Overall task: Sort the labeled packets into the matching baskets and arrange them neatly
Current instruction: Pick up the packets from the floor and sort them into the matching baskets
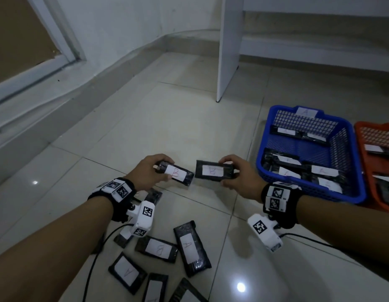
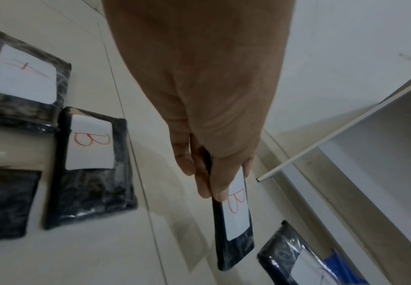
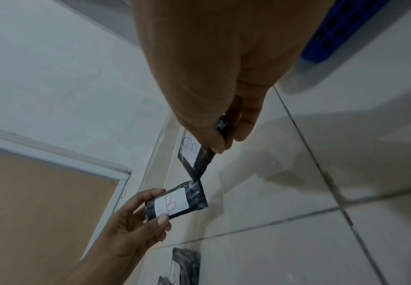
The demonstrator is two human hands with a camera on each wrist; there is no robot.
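Packets are getting sorted, roughly halfway: the left hand [image 1: 149, 171] is gripping one B packet [image 1: 175, 173], the right hand [image 1: 239, 174] another [image 1: 213, 172]; several are lying in the blue basket [image 1: 261, 162], more waiting on the floor [image 1: 145, 127].

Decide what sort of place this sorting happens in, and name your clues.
Probably a plain indoor room, worked on the floor: glossy floor tiles, a white wall with skirting, and the leg of a white desk.

The orange basket [image 1: 363, 136] is cut off at the head view's right edge, its packets' labels unreadable.
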